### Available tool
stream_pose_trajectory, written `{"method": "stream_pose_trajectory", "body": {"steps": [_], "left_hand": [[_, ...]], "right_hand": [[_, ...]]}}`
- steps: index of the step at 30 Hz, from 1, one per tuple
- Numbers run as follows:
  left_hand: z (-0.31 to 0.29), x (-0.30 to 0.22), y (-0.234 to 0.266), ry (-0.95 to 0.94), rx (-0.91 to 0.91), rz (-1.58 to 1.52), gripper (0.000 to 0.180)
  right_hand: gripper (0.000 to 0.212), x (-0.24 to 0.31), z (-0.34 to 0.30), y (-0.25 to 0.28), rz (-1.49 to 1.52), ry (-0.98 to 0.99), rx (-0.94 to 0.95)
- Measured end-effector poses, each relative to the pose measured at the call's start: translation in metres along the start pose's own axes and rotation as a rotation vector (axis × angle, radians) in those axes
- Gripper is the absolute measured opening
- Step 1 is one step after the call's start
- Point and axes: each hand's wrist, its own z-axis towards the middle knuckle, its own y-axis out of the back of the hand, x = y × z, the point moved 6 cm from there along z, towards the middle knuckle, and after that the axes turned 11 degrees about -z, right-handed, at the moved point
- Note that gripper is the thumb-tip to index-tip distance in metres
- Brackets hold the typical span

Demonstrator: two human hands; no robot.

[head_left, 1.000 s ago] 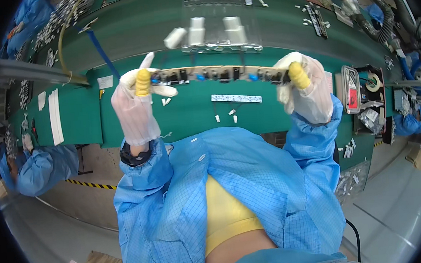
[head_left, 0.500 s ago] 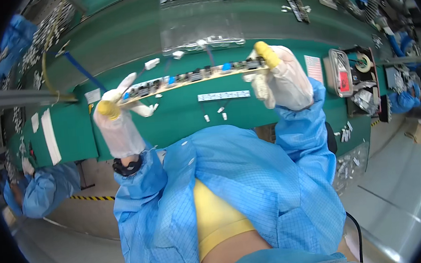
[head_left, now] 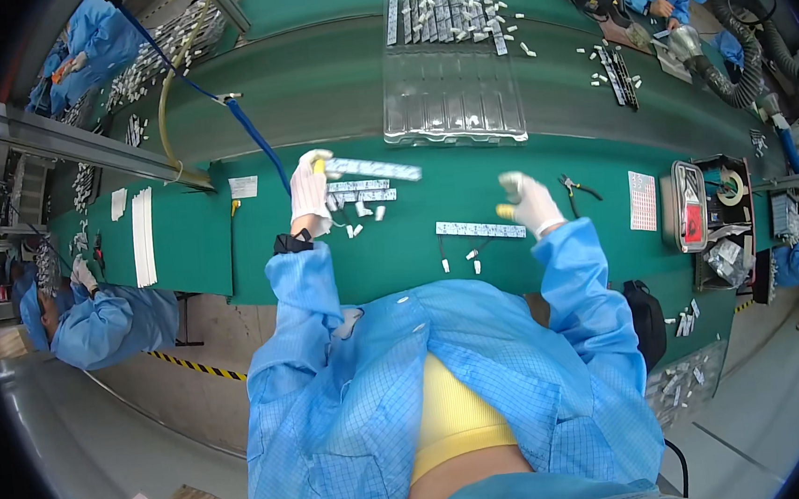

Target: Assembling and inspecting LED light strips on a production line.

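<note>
My left hand [head_left: 308, 189], in a white glove with a yellow fingertip, holds one end of a white circuit board strip [head_left: 376, 169]. The strip points to the right above the green mat, slightly blurred. Under it lie two similar board strips [head_left: 362, 196], with white connectors [head_left: 364, 210] close to my left hand. My right hand [head_left: 533, 203], gloved with yellow fingertips, hovers empty with its thumb and fingers apart. Just left of it another board strip [head_left: 481, 230] rests on the mat, its wires ending in small white connectors [head_left: 477, 266].
Pliers [head_left: 581, 188] and a printed sheet [head_left: 642, 200] lie right of my right hand. Farther right stand a clear container [head_left: 690, 208] and a box of supplies. A clear tray [head_left: 452, 105] holds several strips at its far end. Co-workers [head_left: 115, 328] sit at both sides.
My right hand has let go of the strip that both hands held up. My left hand keeps a strip, now lower with its white face showing. Pliers and two strips have come into sight.
</note>
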Motion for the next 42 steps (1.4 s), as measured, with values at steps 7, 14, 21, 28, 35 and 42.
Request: {"method": "stream_pose_trajectory", "body": {"steps": [7, 14, 21, 28, 35, 42], "left_hand": [[0.036, 0.087, 0.049, 0.017, -0.122, 0.867, 0.025], [-0.019, -0.046, -0.045, -0.219, 0.309, 0.017, 0.048], [-0.117, -0.197, -0.081, -0.121, 0.457, -0.414, 0.062], [-0.128, -0.204, -0.072, -0.450, 0.297, -0.133, 0.044], [-0.133, -0.226, -0.068, -0.703, 0.252, 0.184, 0.039], [-0.130, -0.236, -0.066, -0.646, 0.271, 0.174, 0.022]], "right_hand": [[0.028, -0.034, -0.013, -0.053, -0.356, -0.204, 0.102], [0.026, 0.059, -0.018, 0.064, 1.198, 0.008, 0.211], [0.033, 0.112, -0.063, 0.186, 0.979, 0.256, -0.088], [0.050, 0.109, -0.067, 0.195, 1.057, 0.300, -0.121], [0.045, 0.104, -0.076, 0.199, 1.037, 0.201, -0.218], [0.039, 0.114, -0.081, 0.203, 1.217, 0.309, -0.099]]}}
